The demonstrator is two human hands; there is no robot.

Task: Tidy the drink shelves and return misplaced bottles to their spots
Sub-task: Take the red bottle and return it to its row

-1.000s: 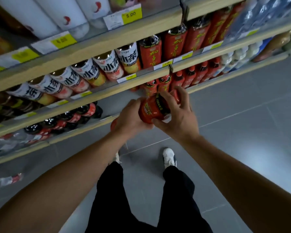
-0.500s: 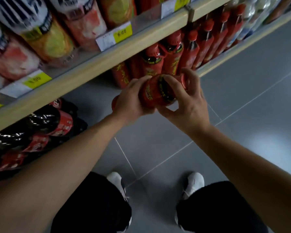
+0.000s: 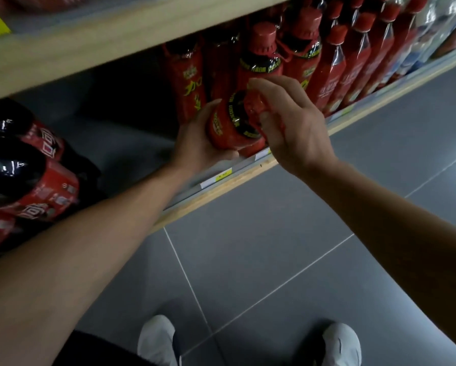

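Observation:
I hold a red drink bottle (image 3: 231, 125) with a black and yellow band in both hands, just above the front edge of the bottom shelf (image 3: 221, 191). My left hand (image 3: 198, 143) cups its lower body from the left. My right hand (image 3: 290, 122) grips its red cap end from the right. The bottle is tilted, cap toward me. Right behind it stands a row of matching red bottles (image 3: 264, 56) on that shelf. A dark gap (image 3: 132, 96) lies to their left.
Dark cola bottles with red labels (image 3: 23, 180) lie at the far left. The wooden shelf above (image 3: 116, 40) overhangs the row. More red-capped bottles (image 3: 358, 54) run to the right. Yellow price tags (image 3: 219, 177) sit on the shelf edge. My white shoes (image 3: 158, 339) stand on grey floor tiles.
I have crouched closer to the bottom shelf. Both hands carried the red bottle forward, up to the row of matching bottles; the grip is unchanged.

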